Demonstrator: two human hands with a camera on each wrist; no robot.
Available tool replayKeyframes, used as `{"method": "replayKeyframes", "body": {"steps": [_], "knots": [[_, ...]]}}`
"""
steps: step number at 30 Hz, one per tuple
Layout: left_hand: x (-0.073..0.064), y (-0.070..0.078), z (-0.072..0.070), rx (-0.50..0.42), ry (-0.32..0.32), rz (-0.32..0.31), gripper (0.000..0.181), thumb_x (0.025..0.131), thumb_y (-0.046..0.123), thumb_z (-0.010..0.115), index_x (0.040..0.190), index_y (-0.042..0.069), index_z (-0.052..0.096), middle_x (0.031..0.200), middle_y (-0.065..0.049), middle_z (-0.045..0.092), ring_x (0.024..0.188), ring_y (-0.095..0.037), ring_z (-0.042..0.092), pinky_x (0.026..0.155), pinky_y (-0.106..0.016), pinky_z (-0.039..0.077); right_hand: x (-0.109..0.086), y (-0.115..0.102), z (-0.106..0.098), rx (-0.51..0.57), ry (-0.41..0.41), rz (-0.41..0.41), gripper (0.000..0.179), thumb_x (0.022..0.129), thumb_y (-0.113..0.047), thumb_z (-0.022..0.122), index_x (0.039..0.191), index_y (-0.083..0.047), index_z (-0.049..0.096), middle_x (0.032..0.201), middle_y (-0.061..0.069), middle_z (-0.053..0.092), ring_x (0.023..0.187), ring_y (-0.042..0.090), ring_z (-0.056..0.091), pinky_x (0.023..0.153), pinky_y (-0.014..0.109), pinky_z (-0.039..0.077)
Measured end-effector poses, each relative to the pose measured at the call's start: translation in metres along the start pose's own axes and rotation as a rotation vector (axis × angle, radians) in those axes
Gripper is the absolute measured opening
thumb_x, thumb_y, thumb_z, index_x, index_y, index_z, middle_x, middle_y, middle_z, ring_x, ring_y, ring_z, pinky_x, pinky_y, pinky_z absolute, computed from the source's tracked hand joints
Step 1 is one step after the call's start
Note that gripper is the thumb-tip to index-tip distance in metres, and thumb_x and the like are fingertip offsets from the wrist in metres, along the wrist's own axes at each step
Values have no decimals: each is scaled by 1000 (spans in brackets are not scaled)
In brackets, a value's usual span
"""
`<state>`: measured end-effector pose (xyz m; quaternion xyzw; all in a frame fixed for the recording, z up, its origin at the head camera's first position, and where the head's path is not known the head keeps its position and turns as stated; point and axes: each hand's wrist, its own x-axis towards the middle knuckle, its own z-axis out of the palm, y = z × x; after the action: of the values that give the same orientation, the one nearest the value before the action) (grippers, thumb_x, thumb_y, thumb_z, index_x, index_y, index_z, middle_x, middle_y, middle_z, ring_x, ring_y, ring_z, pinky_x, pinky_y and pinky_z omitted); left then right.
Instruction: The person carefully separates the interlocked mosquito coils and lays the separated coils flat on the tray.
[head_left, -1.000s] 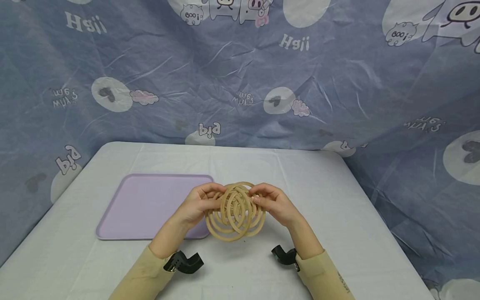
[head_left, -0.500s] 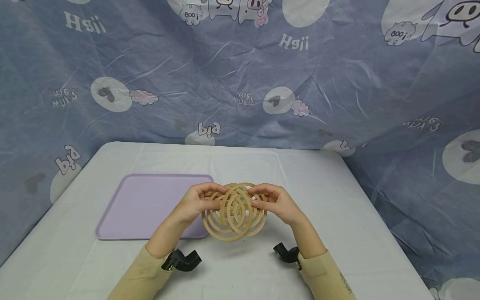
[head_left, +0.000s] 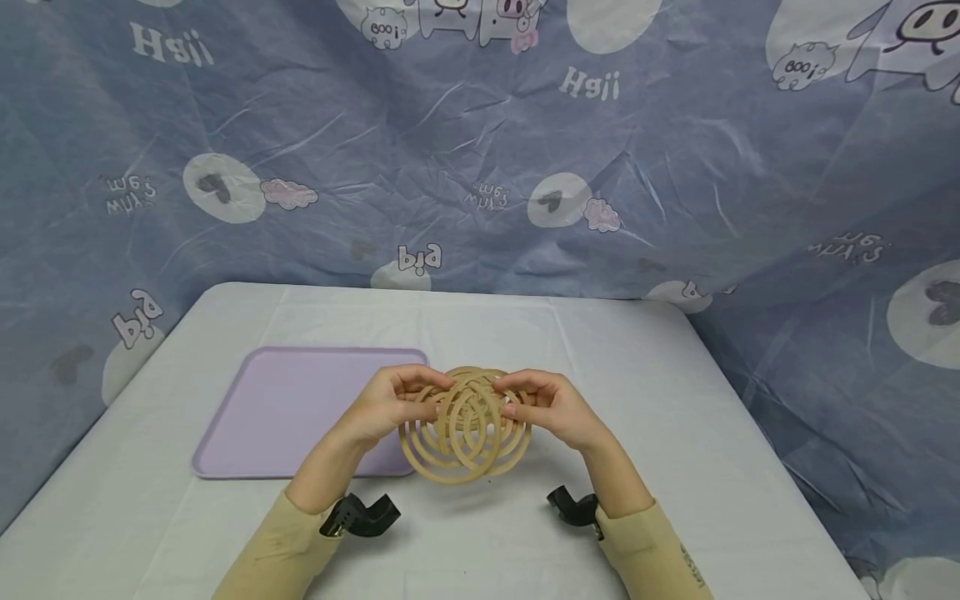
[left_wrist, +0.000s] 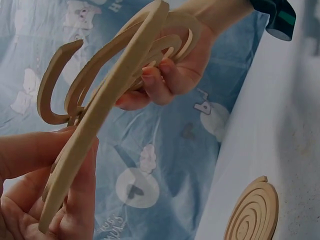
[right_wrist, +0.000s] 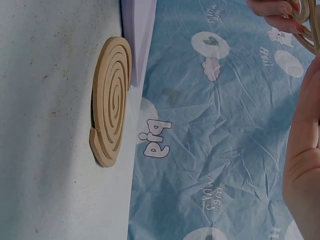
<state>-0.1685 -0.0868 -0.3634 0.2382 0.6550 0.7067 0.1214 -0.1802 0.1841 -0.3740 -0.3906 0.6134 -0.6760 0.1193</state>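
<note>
Two tan mosquito coils (left_wrist: 100, 112), their rings crossing one another, are held up between both hands. My left hand (head_left: 390, 404) pinches the left side with thumb and fingers. On the right side, the thumb and fingers of my right hand (head_left: 551, 408) pinch the rings. Seen from the left wrist, the held coils are nearly edge-on and tilted, with one curved end sticking out. Below them, another flat mosquito coil (right_wrist: 112, 100) lies on the table, overlapped by the held ones in the head view.
A shallow purple tray (head_left: 307, 408) lies on the white-covered table (head_left: 675, 467), left of the hands, its right edge close to the coil below. A blue printed curtain (head_left: 480, 150) hangs behind the table. Black camera mounts (head_left: 363, 515) sit at both wrists.
The left hand has eased slightly left, and the outer rings reach farther left over the tray's corner. The right hand keeps its grip and has hardly moved.
</note>
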Motion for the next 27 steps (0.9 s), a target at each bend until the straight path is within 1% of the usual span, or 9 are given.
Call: {"method": "replayKeyframes", "body": {"steps": [5,10,13,16,19,22,27], "knots": [[0,-1,1,19,7,40,33,75,-11,60,108,-15,59,90,-16,68,73,-14,64,63,-25,54,0,0,1,1,23,22,32,87,8,59,116,-7,63,111,6,63,79,13,64,64,23,54],[0,0,1,14,-4,57,33,75,-11,61,108,-15,59,90,-17,68,73,-14,64,63,-24,54,-1,-1,1,-17,32,27,31,88,7,60,116,-5,62,111,5,63,79,12,64,64,23,54],[0,0,-1,6,-38,51,32,77,-11,63,108,-16,58,90,-16,67,73,-14,64,63,-24,54,-1,-3,2,-58,38,34,29,88,3,61,116,-1,62,110,5,63,77,11,62,62,22,53],[-1,2,-2,3,-73,36,32,78,-10,63,109,-17,57,92,-15,67,75,-14,64,65,-25,55,-1,-3,1,-94,20,25,29,88,2,61,117,7,58,107,5,64,72,11,60,59,23,53],[-2,3,-4,4,-87,23,32,79,-10,63,109,-18,57,92,-13,68,75,-13,64,65,-24,55,-1,-2,1,-98,1,15,30,89,2,61,117,12,56,105,5,64,68,12,59,57,25,53],[-2,4,-3,-4,-75,24,33,79,-9,63,110,-18,56,91,-12,68,75,-13,64,65,-24,54,0,-2,1,-96,4,13,30,89,3,60,117,11,56,106,6,63,69,13,60,57,25,53],[-1,2,-2,2,-26,45,32,80,-9,63,111,-17,57,90,-12,68,74,-13,64,65,-24,55,-1,-4,3,-120,64,33,30,88,4,60,117,12,56,109,5,63,71,14,61,59,24,52]]}}
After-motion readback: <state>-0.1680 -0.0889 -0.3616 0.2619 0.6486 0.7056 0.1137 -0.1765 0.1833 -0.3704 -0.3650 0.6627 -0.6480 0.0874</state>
